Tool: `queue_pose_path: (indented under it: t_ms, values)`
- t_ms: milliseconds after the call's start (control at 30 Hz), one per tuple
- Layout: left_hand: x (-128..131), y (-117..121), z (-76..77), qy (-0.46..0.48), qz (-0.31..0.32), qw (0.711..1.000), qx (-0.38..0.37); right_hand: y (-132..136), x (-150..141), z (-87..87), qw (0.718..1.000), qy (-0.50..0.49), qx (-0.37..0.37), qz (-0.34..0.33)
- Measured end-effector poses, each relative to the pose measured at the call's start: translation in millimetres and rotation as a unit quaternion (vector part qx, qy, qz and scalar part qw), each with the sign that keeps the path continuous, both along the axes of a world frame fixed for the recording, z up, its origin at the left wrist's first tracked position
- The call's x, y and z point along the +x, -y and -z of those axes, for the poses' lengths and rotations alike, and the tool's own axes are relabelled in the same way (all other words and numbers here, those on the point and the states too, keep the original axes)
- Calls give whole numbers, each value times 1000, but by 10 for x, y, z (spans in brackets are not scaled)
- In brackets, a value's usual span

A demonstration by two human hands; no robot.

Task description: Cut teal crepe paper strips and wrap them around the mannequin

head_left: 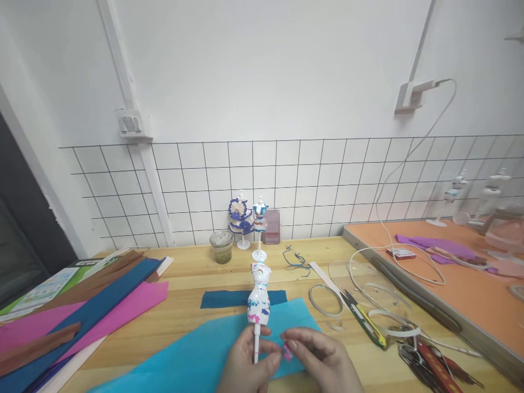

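Observation:
Upright in my left hand (250, 364) is a small white dress form (258, 297), its thin stand rod gripped between the fingers. Patches of blue, teal and pink coloring mark its body. The fingertips of my right hand (325, 357) pinch a small pink paper scrap (288, 352), just right of the rod and close to my left fingers. Under both hands lies a bright blue paper sheet (192, 352). A dark teal paper strip (221, 299) runs behind the dress form.
At the back stand a glass jar (221, 248) and two decorated dress forms (241, 218). Paper strips (118, 305) in several colors lie left. Right are a tape roll (326, 300), a utility knife (366, 322), red-handled tools (436, 360), a white cable and an orange-topped table (462, 295).

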State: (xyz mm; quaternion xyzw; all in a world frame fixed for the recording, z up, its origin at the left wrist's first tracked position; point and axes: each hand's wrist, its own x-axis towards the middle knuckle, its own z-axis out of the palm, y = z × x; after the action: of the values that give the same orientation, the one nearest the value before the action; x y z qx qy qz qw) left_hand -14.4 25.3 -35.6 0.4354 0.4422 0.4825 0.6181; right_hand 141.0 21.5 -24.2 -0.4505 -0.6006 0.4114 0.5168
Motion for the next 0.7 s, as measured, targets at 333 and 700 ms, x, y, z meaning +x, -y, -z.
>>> queue_pose_path:
  t_ms: [333,700]
  values:
    - [-47,1,-66,46,-14,999,-7,-13,-54,113,958,203,184,-92]
    - [-108,-56,-26,46,-79,996,-8,-118,155,-200,930,358,56,-58]
